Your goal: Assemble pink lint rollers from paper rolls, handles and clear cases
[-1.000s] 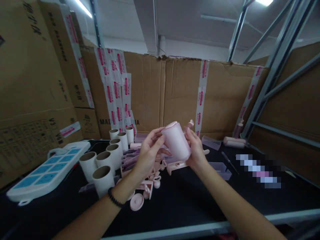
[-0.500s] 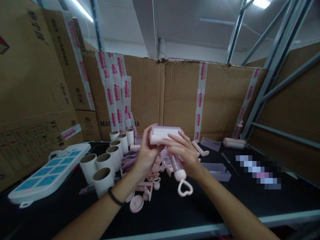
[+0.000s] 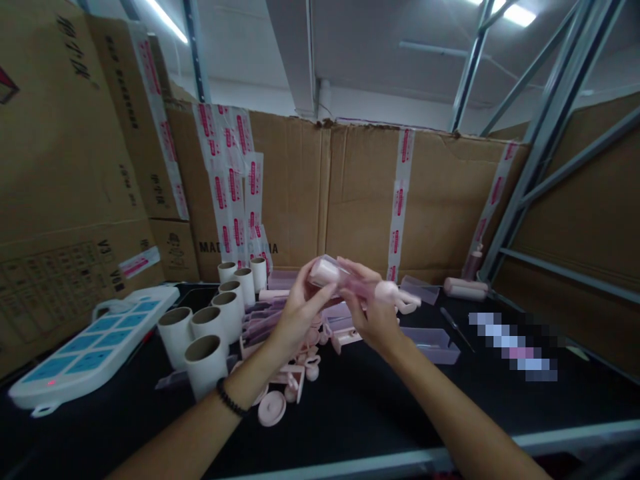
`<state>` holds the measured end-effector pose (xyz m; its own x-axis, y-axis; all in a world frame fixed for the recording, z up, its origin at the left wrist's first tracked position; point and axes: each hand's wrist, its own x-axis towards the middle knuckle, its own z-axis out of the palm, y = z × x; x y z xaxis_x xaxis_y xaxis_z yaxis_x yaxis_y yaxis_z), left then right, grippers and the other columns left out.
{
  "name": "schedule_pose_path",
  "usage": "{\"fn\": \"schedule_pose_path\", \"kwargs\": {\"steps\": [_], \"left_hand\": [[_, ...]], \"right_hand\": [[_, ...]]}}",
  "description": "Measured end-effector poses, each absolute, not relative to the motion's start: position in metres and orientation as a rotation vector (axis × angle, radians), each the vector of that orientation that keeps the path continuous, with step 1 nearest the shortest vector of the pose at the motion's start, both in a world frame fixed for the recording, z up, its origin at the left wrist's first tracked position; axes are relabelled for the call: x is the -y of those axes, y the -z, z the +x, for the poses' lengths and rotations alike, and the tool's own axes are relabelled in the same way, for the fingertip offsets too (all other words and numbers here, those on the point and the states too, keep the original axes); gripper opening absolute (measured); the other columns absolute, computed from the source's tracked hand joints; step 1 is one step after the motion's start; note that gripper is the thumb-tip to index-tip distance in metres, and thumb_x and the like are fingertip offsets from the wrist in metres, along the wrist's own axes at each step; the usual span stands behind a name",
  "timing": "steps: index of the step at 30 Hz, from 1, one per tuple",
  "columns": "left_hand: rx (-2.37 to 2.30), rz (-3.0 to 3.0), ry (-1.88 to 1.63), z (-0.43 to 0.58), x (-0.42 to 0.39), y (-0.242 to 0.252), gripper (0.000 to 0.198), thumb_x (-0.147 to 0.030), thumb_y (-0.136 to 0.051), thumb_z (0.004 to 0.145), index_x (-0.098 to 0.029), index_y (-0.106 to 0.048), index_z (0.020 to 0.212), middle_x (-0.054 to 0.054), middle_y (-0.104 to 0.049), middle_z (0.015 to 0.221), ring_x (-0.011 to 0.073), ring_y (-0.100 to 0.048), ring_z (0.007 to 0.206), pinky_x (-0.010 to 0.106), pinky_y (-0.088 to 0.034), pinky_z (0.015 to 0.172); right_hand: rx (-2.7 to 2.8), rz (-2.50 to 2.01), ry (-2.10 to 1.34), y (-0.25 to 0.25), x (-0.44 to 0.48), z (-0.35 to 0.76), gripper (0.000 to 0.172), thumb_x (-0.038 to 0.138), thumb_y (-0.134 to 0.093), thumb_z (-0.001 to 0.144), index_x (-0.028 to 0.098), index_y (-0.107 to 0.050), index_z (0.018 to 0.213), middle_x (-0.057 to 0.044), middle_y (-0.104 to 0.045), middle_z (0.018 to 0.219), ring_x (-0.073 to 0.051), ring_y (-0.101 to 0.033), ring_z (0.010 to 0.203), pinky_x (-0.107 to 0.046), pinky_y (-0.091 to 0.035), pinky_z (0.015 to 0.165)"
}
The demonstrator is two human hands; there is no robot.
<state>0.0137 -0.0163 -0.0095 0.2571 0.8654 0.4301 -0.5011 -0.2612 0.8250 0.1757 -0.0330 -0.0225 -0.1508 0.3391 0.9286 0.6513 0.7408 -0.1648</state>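
Observation:
Both hands hold a pink lint roller point(image 3: 360, 285) above the black table point(image 3: 380, 413). My left hand point(image 3: 295, 313) grips its roll end, which sits in a clear cover, with the thumb on top. My right hand point(image 3: 370, 313) is closed round the middle and handle; the heart-shaped handle end points right. Beneath the hands lies a heap of pink plastic parts point(image 3: 293, 373).
Several cardboard tubes point(image 3: 205, 333) stand left of the heap, beside a white and blue power strip point(image 3: 90, 347). Clear covers point(image 3: 435, 340) and another pink roller point(image 3: 465, 288) lie at right. Taped cardboard boxes point(image 3: 320, 193) wall the back and left; a metal rack point(image 3: 540, 153) rises at right.
The roller has been turned: its handle, which hung down half a second ago, now points right, and the covered roll end has swung toward me. Both hands stayed on it.

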Motion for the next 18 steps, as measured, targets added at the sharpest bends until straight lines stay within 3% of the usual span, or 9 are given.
{"fn": "schedule_pose_path", "kwargs": {"steps": [3,6,8,12,14,18], "left_hand": [[-0.550,1.225,-1.303,0.015,0.011,0.016,0.049,-0.034,-0.082,0.081,-0.018,-0.059,0.121,0.007,-0.071,0.109,0.0182,-0.071,0.088,0.032,-0.064,0.077],[-0.583,1.178,-1.202,0.016,0.008,0.023,0.039,-0.041,-0.079,0.084,-0.015,-0.063,0.108,0.006,-0.072,0.094,0.0163,-0.070,0.074,0.034,-0.064,0.073],[-0.560,1.139,-1.146,0.016,0.008,0.025,0.036,-0.044,-0.074,0.087,-0.014,-0.063,0.103,0.006,-0.071,0.087,0.0171,-0.071,0.072,0.037,-0.064,0.076],[-0.560,1.143,-1.069,0.016,0.013,0.020,0.038,-0.040,-0.070,0.091,-0.015,-0.060,0.118,0.010,-0.072,0.098,0.0212,-0.075,0.083,0.040,-0.063,0.085],[-0.570,1.195,-1.073,0.015,0.016,0.015,0.043,-0.038,-0.069,0.092,-0.017,-0.056,0.127,0.011,-0.071,0.107,0.0222,-0.075,0.088,0.040,-0.063,0.084],[-0.553,1.283,-1.102,0.011,0.016,0.011,0.040,-0.040,-0.069,0.091,-0.017,-0.057,0.122,0.013,-0.068,0.112,0.0224,-0.073,0.089,0.039,-0.062,0.081]], "right_hand": [[1.764,-0.938,0.132,0.020,0.030,0.178,0.050,0.033,-0.063,0.096,0.024,-0.049,0.142,-0.016,-0.061,0.142,-0.032,-0.059,0.133,-0.053,-0.049,0.110],[1.855,-1.004,-0.043,0.016,0.032,0.183,0.071,0.035,-0.073,0.087,0.023,-0.039,0.149,-0.016,-0.063,0.136,-0.032,-0.064,0.124,-0.051,-0.051,0.104],[1.910,-1.038,-0.091,0.014,0.034,0.191,0.070,0.033,-0.074,0.084,0.023,-0.042,0.146,-0.014,-0.065,0.133,-0.031,-0.066,0.119,-0.049,-0.052,0.102],[1.822,-1.087,-0.046,0.010,0.031,0.229,0.046,0.039,-0.077,0.080,0.024,-0.059,0.120,-0.010,-0.068,0.122,-0.031,-0.066,0.111,-0.048,-0.052,0.097],[1.677,-1.207,0.034,0.006,0.025,0.270,0.049,0.044,-0.080,0.076,0.023,-0.061,0.117,-0.010,-0.070,0.115,-0.031,-0.067,0.105,-0.048,-0.053,0.093],[1.563,-1.460,-0.011,0.003,0.011,0.389,0.055,0.049,-0.083,0.068,0.021,-0.066,0.112,-0.010,-0.071,0.103,-0.030,-0.066,0.097,-0.044,-0.054,0.086]]}}
